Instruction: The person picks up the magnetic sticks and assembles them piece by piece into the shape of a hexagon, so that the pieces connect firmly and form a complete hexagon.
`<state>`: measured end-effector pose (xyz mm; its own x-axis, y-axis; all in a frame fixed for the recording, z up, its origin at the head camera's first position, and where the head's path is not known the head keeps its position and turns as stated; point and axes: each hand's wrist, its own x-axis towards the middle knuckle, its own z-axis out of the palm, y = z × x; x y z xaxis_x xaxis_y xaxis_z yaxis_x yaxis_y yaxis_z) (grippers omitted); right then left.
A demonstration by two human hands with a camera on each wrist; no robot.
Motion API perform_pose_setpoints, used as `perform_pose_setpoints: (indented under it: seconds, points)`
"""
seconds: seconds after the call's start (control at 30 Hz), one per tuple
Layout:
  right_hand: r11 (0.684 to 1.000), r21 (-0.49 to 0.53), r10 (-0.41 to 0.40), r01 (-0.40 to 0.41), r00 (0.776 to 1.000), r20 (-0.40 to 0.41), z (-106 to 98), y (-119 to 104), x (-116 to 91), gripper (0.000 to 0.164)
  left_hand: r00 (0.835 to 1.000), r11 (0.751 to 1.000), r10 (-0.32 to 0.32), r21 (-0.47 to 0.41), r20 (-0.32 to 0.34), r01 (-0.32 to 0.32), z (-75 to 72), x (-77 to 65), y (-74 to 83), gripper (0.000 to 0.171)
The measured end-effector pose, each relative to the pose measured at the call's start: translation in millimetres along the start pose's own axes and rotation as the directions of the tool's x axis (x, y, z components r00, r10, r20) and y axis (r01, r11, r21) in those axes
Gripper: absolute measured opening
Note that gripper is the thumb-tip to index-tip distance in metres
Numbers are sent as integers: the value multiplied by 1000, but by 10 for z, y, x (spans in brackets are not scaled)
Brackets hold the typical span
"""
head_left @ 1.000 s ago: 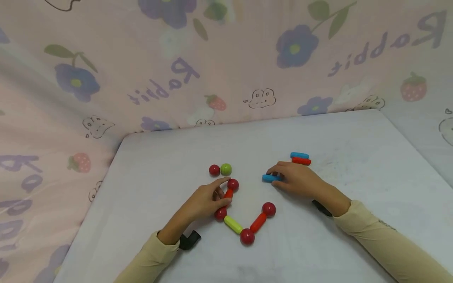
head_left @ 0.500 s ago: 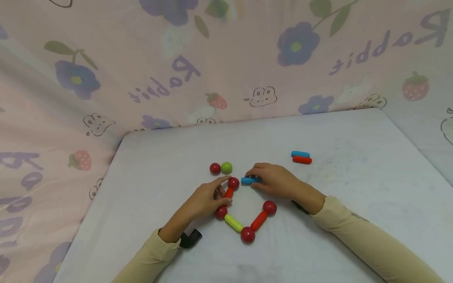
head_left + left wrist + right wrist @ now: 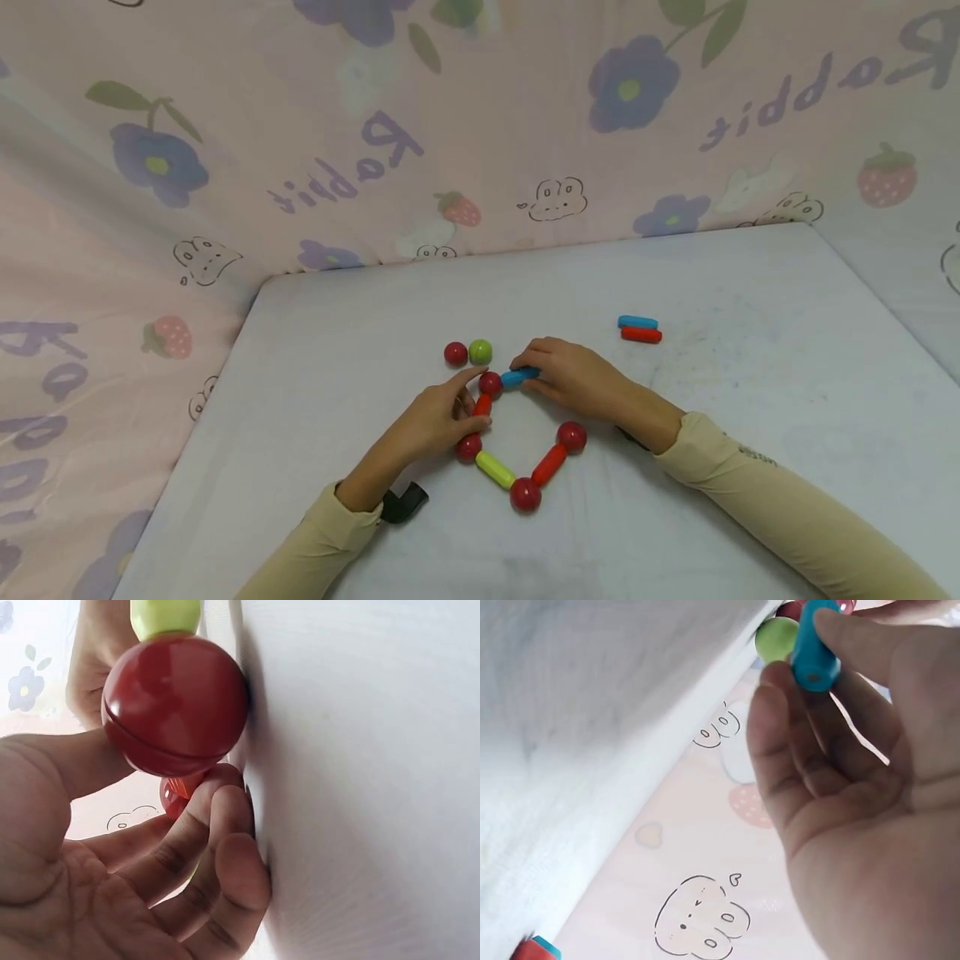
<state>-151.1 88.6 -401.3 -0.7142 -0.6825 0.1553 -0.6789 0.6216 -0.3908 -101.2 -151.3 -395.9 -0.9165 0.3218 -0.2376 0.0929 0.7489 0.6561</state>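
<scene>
On the white table, red balls and coloured rods form an open-sided chain. My left hand holds the chain's left red rod, its fingers and thumb on either side. In the left wrist view a red ball sits by the thumb, with the yellow-green rod joined to it. My right hand pinches a blue rod between thumb and fingers. That rod's left end meets the upper red ball. Another red rod runs between the bottom ball and the right ball.
Just behind the left hand, a loose red ball and a green ball sit side by side. A spare blue rod and red rod lie at the back right. Patterned cloth hangs behind the table.
My right hand has moved left with the blue rod, bringing its end against the upper red ball; the rod now tilts slightly. My left hand keeps its hold almost unmoved.
</scene>
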Motion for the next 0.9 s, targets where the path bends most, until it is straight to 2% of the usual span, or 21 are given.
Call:
perform_pose_setpoints:
  seconds: [0.2, 0.4, 0.57, 0.67, 0.9]
  points:
    - [1000, 8, -16, 16, 1000, 13, 43, -28, 58, 31, 999, 1000, -14, -5, -52, 14, -15, -17, -18, 49]
    - [999, -19, -49, 50, 998, 40, 72, -75, 157, 33, 991, 999, -14, 44, -132, 20, -41, -12, -2, 38]
    - [993, -69, -95, 101, 992, 80, 43, -41, 224, 32, 990, 997, -15, 71, -141, 26, -64, -11, -8, 35]
    - [993, -77, -85, 93, 991, 101, 4, -3, 250, 32, 988, 995, -28, 89, -149, 42, -81, -16, -17, 31]
    - [989, -127, -69, 79, 994, 80, -36, 100, 299, 30, 984, 990, -68, 107, -164, 87, -102, -20, -42, 27]
